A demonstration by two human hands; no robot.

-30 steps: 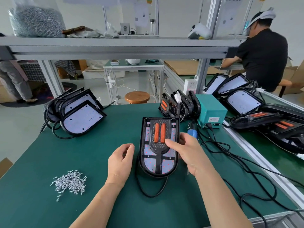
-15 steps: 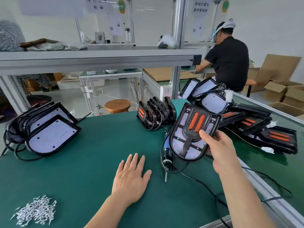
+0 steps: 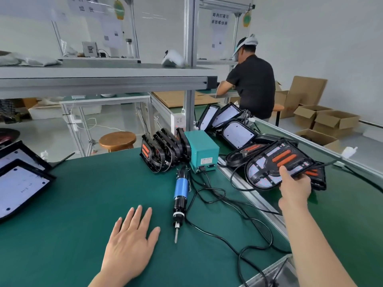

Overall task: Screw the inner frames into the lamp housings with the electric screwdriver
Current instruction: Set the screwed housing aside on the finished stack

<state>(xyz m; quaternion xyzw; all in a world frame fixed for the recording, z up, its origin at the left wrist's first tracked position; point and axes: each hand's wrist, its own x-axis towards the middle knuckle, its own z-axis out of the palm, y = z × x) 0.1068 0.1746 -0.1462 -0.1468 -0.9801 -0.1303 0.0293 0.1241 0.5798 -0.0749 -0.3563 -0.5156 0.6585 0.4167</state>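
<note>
Right hand (image 3: 294, 187) is gripping a lamp housing (image 3: 259, 175) at its near edge, thumb (image 3: 285, 172) pressing on top, the other fingers going under it, mostly hidden. The housing is hanging in the air, tilted, over the right-hand bench, just above a pile of similar housings (image 3: 244, 151). Its black inner frame (image 3: 296, 150) with two orange strips is facing up.

Left hand (image 3: 130, 241) is lying palm down on the green mat (image 3: 72, 204), fingers straight and slightly spread, holding nothing.

The electric screwdriver (image 3: 180, 191) is lying on the mat just right of the left hand, neither hand touching it, bit pointing near. A black cable (image 3: 228, 204) is looping across the mat on its right. A teal power box (image 3: 202, 151) is sitting just beyond it, with a row of housings (image 3: 165, 154) standing on edge at the box's left.

White-faced panels (image 3: 18, 183) are lying at the left edge; more are leaning far right (image 3: 238, 131). A wooden stool (image 3: 117, 139) is standing beyond the table. A person in black (image 3: 252, 85) is sitting far right, back turned, cardboard boxes (image 3: 331, 121) sitting on the floor nearby.
</note>
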